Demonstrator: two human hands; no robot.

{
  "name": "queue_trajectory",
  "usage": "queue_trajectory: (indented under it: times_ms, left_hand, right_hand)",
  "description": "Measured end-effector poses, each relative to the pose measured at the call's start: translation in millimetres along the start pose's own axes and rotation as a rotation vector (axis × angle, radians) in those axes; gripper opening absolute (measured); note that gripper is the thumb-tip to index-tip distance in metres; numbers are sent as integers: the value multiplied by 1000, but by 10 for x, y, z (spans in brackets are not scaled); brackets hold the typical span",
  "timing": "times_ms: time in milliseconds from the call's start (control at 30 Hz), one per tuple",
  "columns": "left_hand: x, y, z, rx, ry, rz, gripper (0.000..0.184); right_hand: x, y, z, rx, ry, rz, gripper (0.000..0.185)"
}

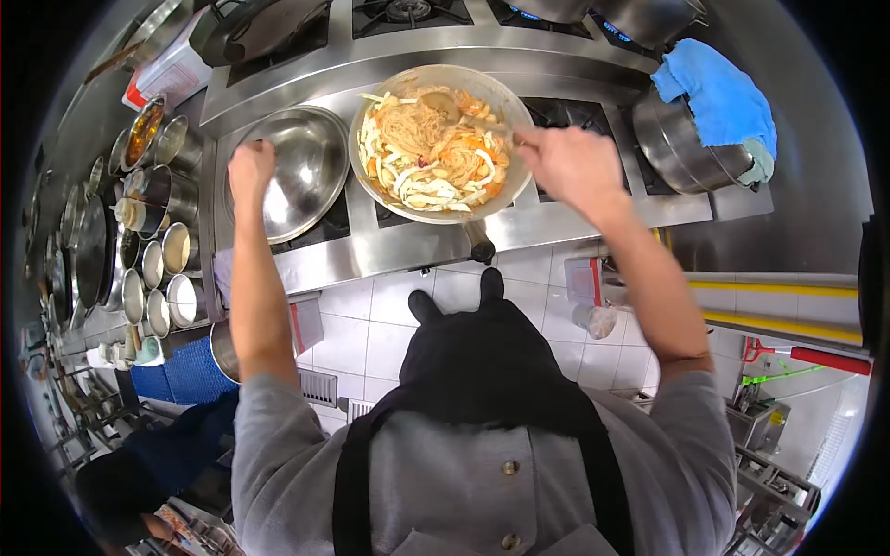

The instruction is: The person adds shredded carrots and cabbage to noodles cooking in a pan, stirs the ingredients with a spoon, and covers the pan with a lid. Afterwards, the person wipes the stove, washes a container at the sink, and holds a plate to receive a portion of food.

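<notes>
A wide pan (517, 109) full of noodles and pale sliced vegetables (436, 148) rests on the stove, its black handle toward my body. My right hand (573, 167) is closed around the end of a ladle (482, 120), whose bowl lies among the noodles at the top of the pan. To the left of the pan sits a domed metal lid (301, 171). My left hand (251, 171) is a closed fist over the lid's left part; whatever its fingers hold, if anything, is hidden.
A large pot (681, 148) draped with a blue cloth (714, 88) stands on the right. Small containers of ingredients (176, 247) line the left side. Lit burners and pots (649, 18) are at the back. Another person (158, 463) is at lower left.
</notes>
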State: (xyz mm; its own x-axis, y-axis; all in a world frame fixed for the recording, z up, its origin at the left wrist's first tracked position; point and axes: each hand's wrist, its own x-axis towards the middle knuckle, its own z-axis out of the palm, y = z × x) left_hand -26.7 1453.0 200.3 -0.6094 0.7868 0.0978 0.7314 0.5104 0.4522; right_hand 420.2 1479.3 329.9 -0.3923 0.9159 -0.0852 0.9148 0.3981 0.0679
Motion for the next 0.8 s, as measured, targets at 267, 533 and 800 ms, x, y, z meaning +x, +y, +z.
queue_trajectory:
  times_ms: [267, 533, 800]
  left_hand:
    - [-2373, 1016, 735, -1071, -1633, -396, 89]
    - [-2898, 1691, 1215, -2002, -1085, -1048, 42]
    - [-2951, 1731, 1251, -2084, -982, -1093, 22]
  right_hand:
    - [-11, 143, -609, -406, -111, -50, 23]
    - [53, 709, 401, 442, -430, 142, 30]
    - [278, 209, 1644, 794, -153, 255, 37]
